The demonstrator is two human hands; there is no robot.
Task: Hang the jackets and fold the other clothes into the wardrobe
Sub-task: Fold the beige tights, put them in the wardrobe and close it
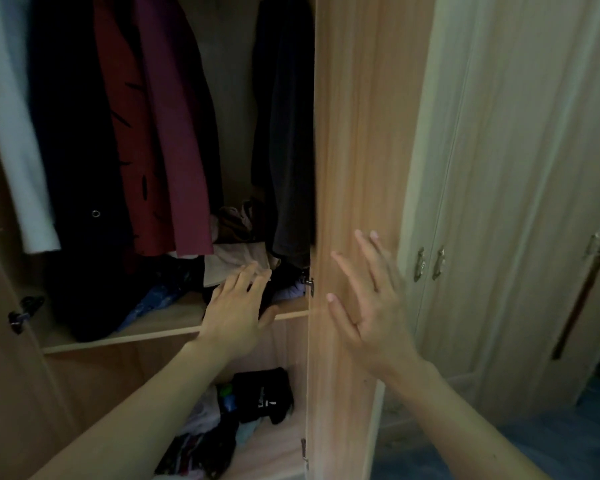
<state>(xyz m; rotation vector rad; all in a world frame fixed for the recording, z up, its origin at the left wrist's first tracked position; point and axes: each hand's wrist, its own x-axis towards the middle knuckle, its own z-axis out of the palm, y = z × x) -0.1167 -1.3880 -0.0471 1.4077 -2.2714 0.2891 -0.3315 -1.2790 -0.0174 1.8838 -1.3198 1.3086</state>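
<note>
- The light brown wood-grain wardrobe [84, 375] stands open in front of me and fills the view from 9 to 12 o'clock.
- Its open wooden door [357, 133] runs top to bottom at 12 to 1 o'clock, edge toward me.
- A pale cream wardrobe with metal handles [499, 168] stands shut at 2 o'clock.
- Jackets hang in a row inside: a white coat [11, 133] at 10 o'clock, then a navy coat [70, 133], a red jacket with black marks [125, 133], a maroon jacket [177, 133], and a black jacket [284, 150] at 12, just beside the door.
- On the wooden shelf [160, 323] below them lies a loose heap of dark and beige clothes [232, 261].
- In the compartment under the shelf, at 6 o'clock, sit a folded black garment [262, 393] and mixed crumpled clothes [201, 441].
- My right hand [371, 299] is wide, fingers spread against the door face; I cannot tell whether it touches.
- My left hand [236, 306] lies wide on the heap, fingers straight over the beige cloth.
</note>
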